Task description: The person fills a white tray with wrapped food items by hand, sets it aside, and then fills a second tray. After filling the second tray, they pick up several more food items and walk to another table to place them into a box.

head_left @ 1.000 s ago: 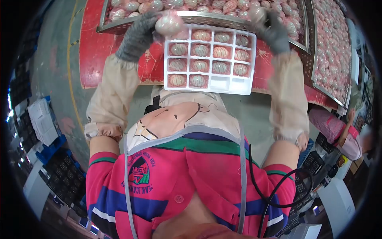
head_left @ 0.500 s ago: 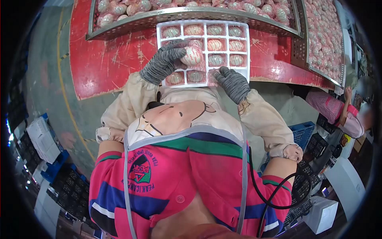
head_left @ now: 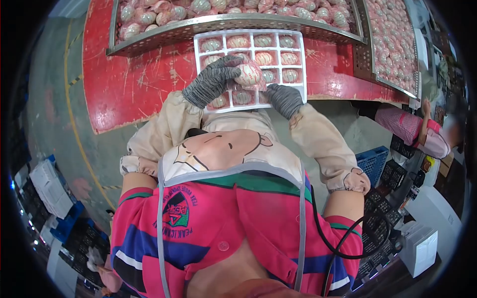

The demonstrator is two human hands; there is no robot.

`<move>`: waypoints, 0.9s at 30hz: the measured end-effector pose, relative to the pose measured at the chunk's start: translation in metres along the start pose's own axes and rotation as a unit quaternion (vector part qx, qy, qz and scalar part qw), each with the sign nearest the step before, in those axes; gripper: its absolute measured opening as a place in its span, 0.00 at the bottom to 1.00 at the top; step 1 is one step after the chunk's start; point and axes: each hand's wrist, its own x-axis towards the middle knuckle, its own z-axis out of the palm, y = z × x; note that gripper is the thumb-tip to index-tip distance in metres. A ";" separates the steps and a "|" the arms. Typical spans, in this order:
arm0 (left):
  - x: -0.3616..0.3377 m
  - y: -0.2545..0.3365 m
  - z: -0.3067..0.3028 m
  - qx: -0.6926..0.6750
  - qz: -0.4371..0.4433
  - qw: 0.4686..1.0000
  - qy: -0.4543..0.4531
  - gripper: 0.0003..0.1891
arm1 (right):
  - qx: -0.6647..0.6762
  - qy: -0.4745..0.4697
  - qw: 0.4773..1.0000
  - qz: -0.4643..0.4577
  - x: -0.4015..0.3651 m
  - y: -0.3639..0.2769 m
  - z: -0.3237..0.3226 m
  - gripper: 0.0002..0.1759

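Observation:
My left hand [head_left: 214,79], in a grey knitted glove, grips a wrapped egg [head_left: 249,74] in clear film with red print. This egg is raised over the middle of a white compartment tray [head_left: 304,64] and hides some compartments. Other wrapped eggs, such as one in the back row [head_left: 237,41], sit singly in the compartments. My right hand [head_left: 285,101], gloved alike, is at the tray's front right, its fingers curled together over the front row. Whatever lies under those fingertips is hidden.
The tray lies on a scratched red table [head_left: 144,79]. Behind it a perforated metal bin [head_left: 238,22] holds many wrapped eggs; another bin [head_left: 390,49] stands at the right. A co-worker in pink [head_left: 407,124] is at the far right. A blue pallet [head_left: 372,161] stands on the floor.
My left hand has shifted slightly right with the wrapped egg, which now shows its printed side. My right hand has moved a little left across the tray's front edge. The view has shifted slightly.

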 end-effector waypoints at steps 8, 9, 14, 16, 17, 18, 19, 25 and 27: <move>0.030 -0.047 0.069 0.087 -0.092 0.990 -0.068 0.22 | 0.207 0.339 0.915 0.072 -0.065 -0.030 -0.047 0.30; 0.049 -0.072 0.064 0.095 -0.091 0.988 -0.078 0.22 | 0.218 0.283 0.929 0.099 -0.074 -0.020 -0.045 0.31; 0.050 -0.069 0.070 0.529 -0.007 0.848 -0.032 0.23 | 0.217 0.156 0.961 0.073 -0.085 0.045 -0.020 0.31; 0.040 -0.064 0.048 0.482 0.001 0.876 0.000 0.22 | 0.114 0.174 0.977 0.051 -0.076 0.056 -0.010 0.30; 0.034 -0.062 0.035 0.481 0.002 0.877 0.002 0.22 | 0.004 0.186 0.982 0.025 -0.073 0.059 -0.012 0.29; 0.027 -0.060 0.021 0.466 0.029 0.884 0.024 0.21 | 0.003 0.187 0.982 0.023 -0.074 0.061 -0.015 0.29; 0.019 -0.056 0.009 0.451 0.054 0.890 0.046 0.19 | -0.082 0.222 0.971 0.026 -0.077 0.059 -0.024 0.27; -0.031 -0.040 -0.015 0.274 0.051 0.942 0.188 0.13 | -0.008 0.042 0.997 0.064 -0.065 0.052 -0.036 0.18; -0.037 -0.037 -0.020 0.251 0.038 0.946 0.201 0.13 | 0.086 0.050 0.991 0.091 -0.067 0.034 -0.056 0.18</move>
